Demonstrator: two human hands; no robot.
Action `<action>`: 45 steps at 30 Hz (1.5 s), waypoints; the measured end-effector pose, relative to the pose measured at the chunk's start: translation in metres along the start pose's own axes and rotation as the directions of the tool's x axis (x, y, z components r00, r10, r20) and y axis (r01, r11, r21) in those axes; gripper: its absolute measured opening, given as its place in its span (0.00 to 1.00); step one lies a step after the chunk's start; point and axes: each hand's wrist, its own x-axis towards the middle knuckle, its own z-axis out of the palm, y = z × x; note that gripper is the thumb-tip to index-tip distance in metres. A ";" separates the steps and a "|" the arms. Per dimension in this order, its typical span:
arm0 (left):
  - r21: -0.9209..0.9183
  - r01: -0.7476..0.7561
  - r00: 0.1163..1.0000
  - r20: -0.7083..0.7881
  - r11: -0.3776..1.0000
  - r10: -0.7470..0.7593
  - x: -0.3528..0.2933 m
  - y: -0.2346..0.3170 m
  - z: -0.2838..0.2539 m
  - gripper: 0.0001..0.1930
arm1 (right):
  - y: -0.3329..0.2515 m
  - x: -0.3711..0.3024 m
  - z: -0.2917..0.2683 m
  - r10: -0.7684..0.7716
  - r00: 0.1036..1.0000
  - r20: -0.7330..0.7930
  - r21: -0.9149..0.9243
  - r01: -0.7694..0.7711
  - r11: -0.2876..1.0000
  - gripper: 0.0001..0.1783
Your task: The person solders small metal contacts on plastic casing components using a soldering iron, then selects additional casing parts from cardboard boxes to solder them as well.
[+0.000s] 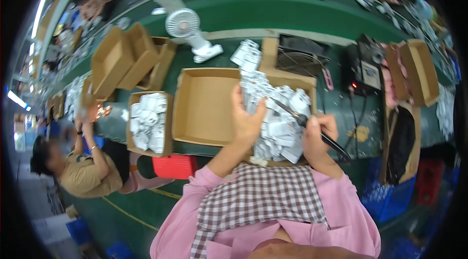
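My right hand (318,138) is closed round the black handle of a soldering iron (335,146), whose metal shaft points up and left over a pile of white plastic parts (280,134). Just left of the iron's tip, my left hand (247,123) grips a white plastic part (252,94) between thumb and fingers. That part blends into the pile behind it, so its outline is hard to make out. The pile lies in a cardboard box (304,81) in front of me.
Left of my hands stands a bare cardboard tray (204,134), then a box (170,127) of white parts. A small white fan (184,24), a dark soldering station (363,66) with cables, and a pink-handled tool (327,79) sit farther back. A co-worker (90,176) sits at left.
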 end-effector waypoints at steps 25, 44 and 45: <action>-0.033 0.039 0.999 -0.010 0.999 -0.039 -0.001 0.005 0.004 0.28 | -0.005 0.003 0.000 0.150 0.987 0.056 0.027 -0.152 0.988 0.08; 0.010 0.004 1.000 0.018 1.000 -0.004 -0.004 0.005 0.004 0.28 | 0.000 0.004 0.003 0.134 0.990 0.034 0.111 -0.137 0.984 0.09; 0.009 0.002 1.000 0.018 1.000 -0.002 -0.004 0.004 0.004 0.28 | 0.000 0.004 0.002 0.134 0.990 0.034 0.110 -0.137 0.984 0.09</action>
